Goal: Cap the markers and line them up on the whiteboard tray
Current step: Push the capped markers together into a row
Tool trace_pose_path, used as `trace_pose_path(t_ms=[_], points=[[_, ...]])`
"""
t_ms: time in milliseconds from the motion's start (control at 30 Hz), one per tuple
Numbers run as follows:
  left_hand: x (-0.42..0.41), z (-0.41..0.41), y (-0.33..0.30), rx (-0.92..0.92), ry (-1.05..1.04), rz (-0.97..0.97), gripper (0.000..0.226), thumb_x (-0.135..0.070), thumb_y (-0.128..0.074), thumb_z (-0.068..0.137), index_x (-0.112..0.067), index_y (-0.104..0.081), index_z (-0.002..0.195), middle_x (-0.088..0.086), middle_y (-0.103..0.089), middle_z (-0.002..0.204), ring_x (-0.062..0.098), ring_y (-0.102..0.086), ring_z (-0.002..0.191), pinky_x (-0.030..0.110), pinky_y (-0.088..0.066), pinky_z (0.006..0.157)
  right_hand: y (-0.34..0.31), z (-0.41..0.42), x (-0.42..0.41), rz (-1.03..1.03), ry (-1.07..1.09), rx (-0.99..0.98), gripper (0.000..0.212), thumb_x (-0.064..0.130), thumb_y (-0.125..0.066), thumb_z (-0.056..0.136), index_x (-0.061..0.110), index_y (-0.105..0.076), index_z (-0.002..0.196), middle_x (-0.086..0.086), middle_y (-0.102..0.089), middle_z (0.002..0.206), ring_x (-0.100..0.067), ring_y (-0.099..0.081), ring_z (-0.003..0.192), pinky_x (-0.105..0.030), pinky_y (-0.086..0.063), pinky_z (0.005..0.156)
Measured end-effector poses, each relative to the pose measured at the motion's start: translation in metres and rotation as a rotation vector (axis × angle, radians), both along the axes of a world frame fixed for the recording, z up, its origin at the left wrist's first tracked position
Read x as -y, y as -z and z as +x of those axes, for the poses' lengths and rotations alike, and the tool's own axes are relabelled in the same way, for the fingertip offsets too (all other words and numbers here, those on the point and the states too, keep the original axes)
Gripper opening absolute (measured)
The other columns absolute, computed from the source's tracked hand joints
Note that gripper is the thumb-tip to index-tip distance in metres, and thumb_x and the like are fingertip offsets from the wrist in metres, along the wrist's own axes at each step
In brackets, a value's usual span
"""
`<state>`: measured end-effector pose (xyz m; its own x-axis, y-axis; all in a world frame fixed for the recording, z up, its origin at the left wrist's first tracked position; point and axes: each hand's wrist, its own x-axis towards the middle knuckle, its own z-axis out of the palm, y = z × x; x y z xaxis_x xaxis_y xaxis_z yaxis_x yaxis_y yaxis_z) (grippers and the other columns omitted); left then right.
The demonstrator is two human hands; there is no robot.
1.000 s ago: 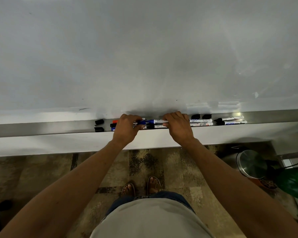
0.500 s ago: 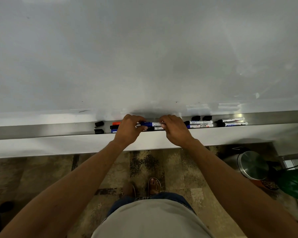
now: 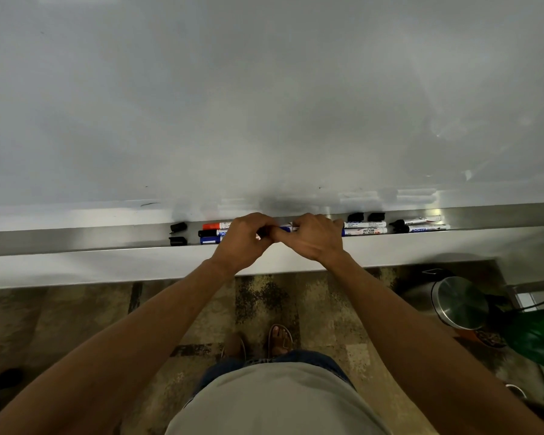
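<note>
markers (image 3: 364, 228) on tray (image 3: 76, 241); four loose black caps (image 3: 178, 227)

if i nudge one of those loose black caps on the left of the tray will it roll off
The loose black cap looks small, stiff and probably light. It seems rounded, so it may roll a little, but the tray appears to have a raised front edge that would likely stop it.

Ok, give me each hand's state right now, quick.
Left hand: closed on the blue marker, at its left end.
Right hand: closed on the same blue marker.
</note>
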<state>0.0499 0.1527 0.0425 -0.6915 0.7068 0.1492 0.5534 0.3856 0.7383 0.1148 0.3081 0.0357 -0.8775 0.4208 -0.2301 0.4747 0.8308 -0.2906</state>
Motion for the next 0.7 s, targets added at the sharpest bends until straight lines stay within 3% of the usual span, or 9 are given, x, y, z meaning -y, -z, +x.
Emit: trace_pose_path(t_ms=[200,333,400,467,567,700], points=[[-0.003,0.000,0.003,-0.013,0.013,0.012,0.023,-0.005,-0.076,0.075,-0.007,-0.069,0.097,0.006,-0.070,0.089,0.014,-0.061,0.076,0.005,-0.042,0.072,0.000,-0.001,0.004,0.018,0.063,-0.048,0.072,0.089,-0.031,0.062,0.025,-0.063,0.060,0.006,-0.060,0.058,-0.018,-0.056,0.066,-0.043,-0.029,0.079],[-0.005,-0.002,0.004,-0.060,-0.022,0.003,0.025,0.004,-0.072,0.074,-0.009,-0.070,0.095,0.006,-0.070,0.090,0.016,-0.061,0.080,0.021,-0.049,0.074,0.005,0.001,0.003,-0.024,0.065,-0.128,0.075,0.092,-0.027,0.065,0.026,-0.062,0.066,0.008,-0.061,0.062,-0.015,-0.055,0.066,-0.041,-0.029,0.079],[-0.007,-0.005,0.005,-0.089,-0.084,-0.018,0.023,0.001,-0.069,0.076,-0.012,-0.070,0.094,0.002,-0.070,0.090,0.015,-0.057,0.084,0.022,-0.044,0.075,0.012,0.003,-0.004,-0.091,0.023,-0.195,0.071,0.088,-0.029,0.071,0.024,-0.060,0.074,0.006,-0.062,0.071,-0.016,-0.055,0.073,-0.040,-0.034,0.078],[-0.008,-0.008,0.008,-0.086,-0.157,-0.027,0.018,-0.004,-0.071,0.078,-0.015,-0.071,0.093,0.000,-0.069,0.089,0.012,-0.052,0.085,0.020,-0.039,0.076,0.021,0.006,-0.013,-0.158,-0.044,-0.290,0.059,0.077,-0.039,0.079,0.021,-0.060,0.084,0.001,-0.063,0.084,-0.021,-0.056,0.084,-0.040,-0.041,0.077],[-0.006,-0.009,0.015,-0.076,-0.216,-0.014,0.016,-0.007,-0.071,0.079,-0.013,-0.071,0.094,0.002,-0.068,0.089,0.017,-0.055,0.085,0.027,-0.044,0.077,0.034,0.011,-0.027,-0.202,-0.049,-0.439,0.043,0.052,-0.059,0.083,0.015,-0.062,0.105,-0.007,-0.062,0.106,-0.027,-0.053,0.101,-0.043,-0.047,0.082],[-0.004,-0.007,0.022,-0.058,-0.257,0.008,0.017,-0.004,-0.069,0.080,-0.008,-0.070,0.097,0.008,-0.068,0.091,0.021,-0.057,0.085,0.029,-0.045,0.077,0.045,0.024,-0.038,-0.098,0.052,-0.525,0.037,0.029,-0.071,0.083,0.009,-0.061,0.112,-0.012,-0.062,0.110,-0.030,-0.053,0.102,-0.041,-0.045,0.085]])
